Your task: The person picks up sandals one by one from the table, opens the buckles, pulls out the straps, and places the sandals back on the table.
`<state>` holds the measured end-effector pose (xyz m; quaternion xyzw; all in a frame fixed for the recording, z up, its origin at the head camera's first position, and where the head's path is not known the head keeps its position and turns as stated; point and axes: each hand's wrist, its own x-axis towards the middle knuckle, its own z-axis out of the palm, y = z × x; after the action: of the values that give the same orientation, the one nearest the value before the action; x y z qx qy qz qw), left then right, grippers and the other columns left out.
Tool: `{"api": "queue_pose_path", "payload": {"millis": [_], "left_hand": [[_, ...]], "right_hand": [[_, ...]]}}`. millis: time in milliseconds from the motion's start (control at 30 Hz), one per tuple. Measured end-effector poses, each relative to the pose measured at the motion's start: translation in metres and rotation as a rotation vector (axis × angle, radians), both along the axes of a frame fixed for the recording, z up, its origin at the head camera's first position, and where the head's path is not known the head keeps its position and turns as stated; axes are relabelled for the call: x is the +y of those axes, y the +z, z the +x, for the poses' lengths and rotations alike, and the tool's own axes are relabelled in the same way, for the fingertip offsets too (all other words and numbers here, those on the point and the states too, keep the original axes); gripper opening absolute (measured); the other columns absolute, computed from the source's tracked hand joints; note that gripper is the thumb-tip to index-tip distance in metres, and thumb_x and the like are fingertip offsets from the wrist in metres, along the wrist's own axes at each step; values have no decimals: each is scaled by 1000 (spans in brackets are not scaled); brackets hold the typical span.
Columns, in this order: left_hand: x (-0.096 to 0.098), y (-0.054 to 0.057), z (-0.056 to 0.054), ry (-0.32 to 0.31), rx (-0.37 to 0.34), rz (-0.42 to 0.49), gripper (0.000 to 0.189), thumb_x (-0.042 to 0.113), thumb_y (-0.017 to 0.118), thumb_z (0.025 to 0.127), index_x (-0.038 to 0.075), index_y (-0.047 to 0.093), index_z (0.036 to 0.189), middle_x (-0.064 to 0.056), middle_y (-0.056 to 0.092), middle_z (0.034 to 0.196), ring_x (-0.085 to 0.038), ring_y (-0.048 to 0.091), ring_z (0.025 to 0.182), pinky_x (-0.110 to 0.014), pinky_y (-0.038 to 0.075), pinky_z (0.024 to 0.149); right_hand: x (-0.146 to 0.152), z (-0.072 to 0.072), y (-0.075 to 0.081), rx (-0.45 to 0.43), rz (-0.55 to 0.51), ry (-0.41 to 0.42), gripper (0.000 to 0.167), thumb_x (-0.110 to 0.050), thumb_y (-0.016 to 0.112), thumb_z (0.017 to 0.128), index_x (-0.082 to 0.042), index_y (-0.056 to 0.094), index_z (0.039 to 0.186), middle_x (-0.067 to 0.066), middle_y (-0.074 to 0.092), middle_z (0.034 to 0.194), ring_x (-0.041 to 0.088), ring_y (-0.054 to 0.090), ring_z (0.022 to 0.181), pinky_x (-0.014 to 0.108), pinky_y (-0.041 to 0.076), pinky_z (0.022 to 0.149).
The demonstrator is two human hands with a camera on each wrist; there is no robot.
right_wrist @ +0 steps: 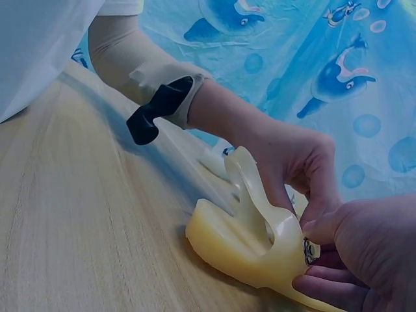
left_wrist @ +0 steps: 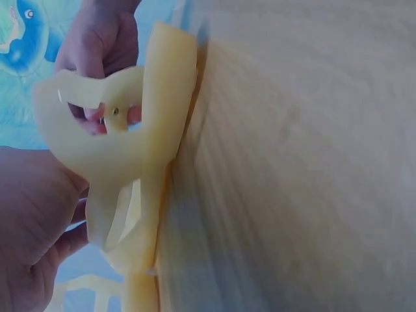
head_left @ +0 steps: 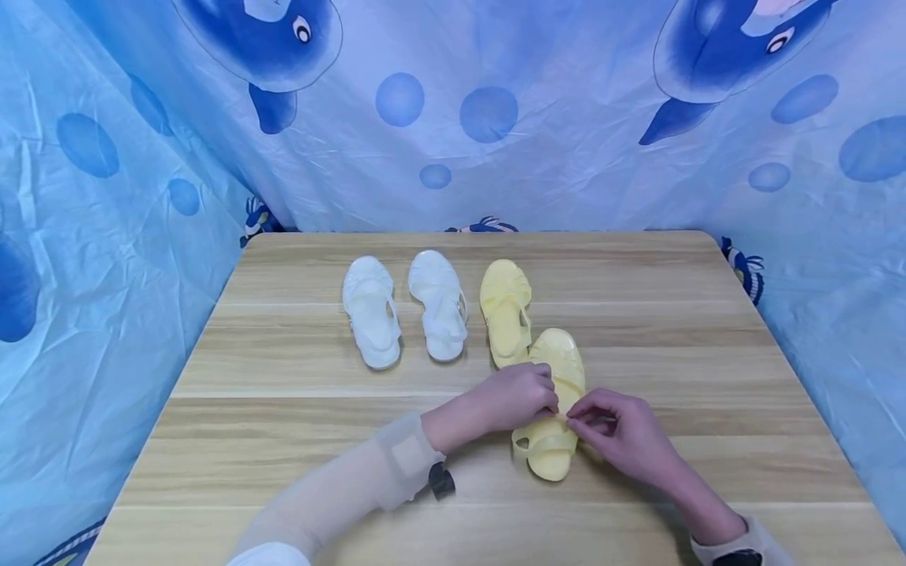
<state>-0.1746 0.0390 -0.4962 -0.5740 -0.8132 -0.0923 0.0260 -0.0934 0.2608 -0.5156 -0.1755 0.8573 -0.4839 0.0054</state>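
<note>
A yellow sandal lies sole down near the middle of the table, its heel toward me. From its left side my left hand reaches across and pinches the strap. On the other side my right hand holds the strap end, thumb and fingers around a small metal buckle. Fingers partly hide the buckle, so whether it is fastened I cannot tell. The left wrist view shows the heel strap standing up in a loop. A second yellow sandal lies just beyond, touching or nearly touching the first.
Two white sandals, one at far left and one beside it, lie on the wooden table. A blue curtain with dolphins hangs behind and along both sides. Dark bands sit at both wrists.
</note>
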Motion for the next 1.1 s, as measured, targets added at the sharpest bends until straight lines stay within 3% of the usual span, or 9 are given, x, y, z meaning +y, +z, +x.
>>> {"api": "queue_pose_path", "payload": {"millis": [333,667,967,1100], "left_hand": [[7,4,-1,-9,-16,-20,15,25,79,97,23,83,111,11,80,97,-8,65,95,-17,52,83],[3,-1,0,38,-25,-54,12,20,73,100,23,85,103,11,78,96,-7,63,97,-11,52,82],[5,0,1,30,-25,-28,15,23,76,99,22,82,113,9,78,102,-8,65,100,-16,54,84],[6,1,1,32,-23,-25,11,21,75,99,23,84,105,11,77,95,-7,63,94,-14,53,78]], "right_hand": [[0,0,0,18,-7,-6,20,0,85,86,-15,77,97,2,78,91,2,73,79,23,63,66],[1,1,-1,-16,6,-20,20,1,84,87,-15,77,96,-2,78,92,2,74,80,24,64,67],[1,1,-1,13,-26,-11,21,3,84,86,-13,77,98,4,78,93,3,74,81,23,64,67],[1,1,0,19,-35,3,19,2,83,88,-12,77,99,4,78,94,3,74,81,23,64,68]]}}
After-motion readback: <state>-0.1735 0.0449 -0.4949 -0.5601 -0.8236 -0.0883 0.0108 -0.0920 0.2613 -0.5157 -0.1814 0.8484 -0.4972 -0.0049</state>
